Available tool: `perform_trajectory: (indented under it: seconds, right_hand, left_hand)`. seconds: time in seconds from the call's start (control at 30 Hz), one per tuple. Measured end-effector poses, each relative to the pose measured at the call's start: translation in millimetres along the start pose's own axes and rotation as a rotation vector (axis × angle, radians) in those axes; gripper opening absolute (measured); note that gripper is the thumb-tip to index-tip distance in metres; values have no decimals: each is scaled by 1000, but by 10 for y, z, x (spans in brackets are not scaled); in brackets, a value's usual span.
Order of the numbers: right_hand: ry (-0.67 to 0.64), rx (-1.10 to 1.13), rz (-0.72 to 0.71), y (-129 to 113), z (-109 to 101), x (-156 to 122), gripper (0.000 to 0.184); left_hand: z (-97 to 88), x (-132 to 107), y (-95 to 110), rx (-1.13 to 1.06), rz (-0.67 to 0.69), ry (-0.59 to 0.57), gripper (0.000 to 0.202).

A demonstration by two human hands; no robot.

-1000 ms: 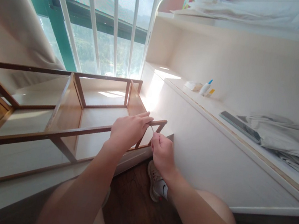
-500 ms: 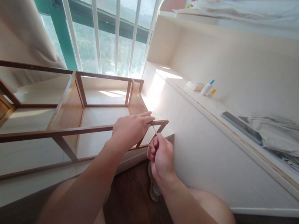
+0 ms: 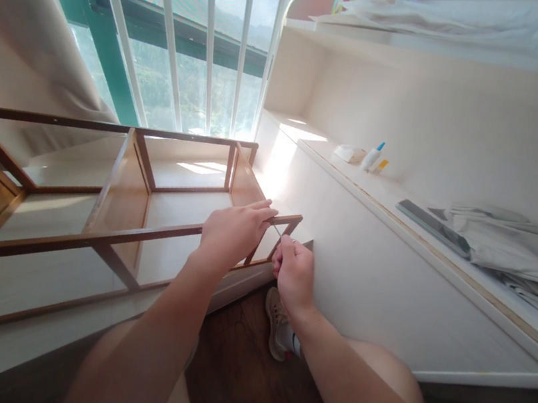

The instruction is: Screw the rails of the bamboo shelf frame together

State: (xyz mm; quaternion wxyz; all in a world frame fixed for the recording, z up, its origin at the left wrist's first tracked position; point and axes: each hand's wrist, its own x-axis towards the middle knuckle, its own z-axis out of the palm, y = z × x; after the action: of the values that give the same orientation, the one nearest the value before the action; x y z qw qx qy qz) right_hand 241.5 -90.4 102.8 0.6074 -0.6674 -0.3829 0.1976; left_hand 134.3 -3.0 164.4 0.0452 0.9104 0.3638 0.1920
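A brown wooden shelf frame (image 3: 173, 231) lies on its side, its open compartments facing up. Over its near rail, close to the right end, my left hand (image 3: 232, 229) is closed, fingers across the top. My right hand (image 3: 293, 271) is just to the right, fingers curled around a thin metal hex key (image 3: 275, 229). Its slim shaft reaches from my fist up to the rail beside my left fingertips. Where its tip meets the wood is hidden by those fingers.
A white cabinet (image 3: 355, 268) borders the right; its ledge holds a small glue bottle (image 3: 371, 157), a white packet (image 3: 350, 153), a dark flat device (image 3: 431, 227) and crumpled grey plastic (image 3: 510, 241). A barred window (image 3: 185, 47) and curtain (image 3: 27, 24) are behind the frame. My shoe (image 3: 275, 324) is below.
My right hand has turned at the wrist and shifted slightly upward, with the hex key still in its fingers. The left hand and the shelf frame stay put.
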Motion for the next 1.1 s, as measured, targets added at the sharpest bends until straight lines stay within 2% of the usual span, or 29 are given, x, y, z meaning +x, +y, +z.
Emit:
perform_trajectory:
  seconds: [0.27, 0.37, 0.47, 0.6, 0.73, 0.93, 1.1]
  right_hand:
    - [-11, -737, -392, -81, -191, 88, 38]
    - [-9, -867, -443, -81, -221, 107, 36]
    - [-22, -878, -442, -69, -222, 106, 36]
    - [-48, -656, -331, -38, -177, 84, 40]
    - [-65, -200, -96, 1, -64, 43, 45]
    - [-113, 524, 306, -77, 78, -44, 34]
    - [-114, 717, 404, -183, 109, -85, 31]
  left_hand:
    - [-17, 0, 13, -12, -10, -14, 35]
    - [-11, 2, 9, -19, -11, -15, 35]
    - [0, 3, -1, -16, 5, -1, 35]
    - [9, 4, -12, -8, 16, 11, 35]
    - [3, 3, -4, -10, -1, -6, 35]
    - [1, 1, 2, 0, -4, -7, 36]
    - [15, 6, -8, -8, 0, 2, 35]
